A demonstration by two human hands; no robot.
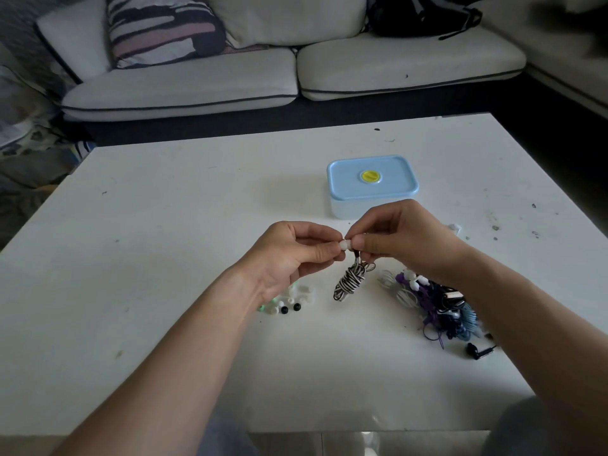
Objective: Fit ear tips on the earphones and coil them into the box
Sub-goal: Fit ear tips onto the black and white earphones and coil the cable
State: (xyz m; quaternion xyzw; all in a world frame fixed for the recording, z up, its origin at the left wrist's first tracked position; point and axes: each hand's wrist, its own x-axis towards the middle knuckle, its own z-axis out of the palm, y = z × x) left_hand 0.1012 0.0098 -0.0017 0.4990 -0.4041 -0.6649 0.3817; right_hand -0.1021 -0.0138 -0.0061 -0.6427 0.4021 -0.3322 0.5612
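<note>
A white worktop [197, 225], scuffed and dotted with dark marks, fills the near half of the view. Beyond its far edge stands a pale sofa [184, 87] with dark piping, carrying a striped cushion [161, 28] and a black bag [424, 14].

Both hands meet above the middle of the worktop. The left hand [296, 255] has its fingers [324, 250] curled in, thumb and fingertips pinching a white ear tip [344, 245]. The right hand [401, 235] faces it, its fingers [365, 241] closed on the top end of the striped earphones [350, 281]. The earbud itself is hidden inside that pinch. The ear tip sits right between the two sets of fingers, touching both. I cannot tell whether it is already seated on the bud.

The black-and-white cable, wound into a tight bundle, hangs straight below the right fingers and reaches the worktop.

The box [371, 182], clear-walled with a pale blue lid on and a yellow valve [370, 176] in the lid, stands just beyond the fingers, on the far side. Loose ear tips [286, 301], white, black and green, lie near the left wrist, on the near side of the fingers. A tangle of earphones [441, 304] in purple, blue, white and black lies under the right forearm, with a black earbud [477, 352] at its near edge.
</note>
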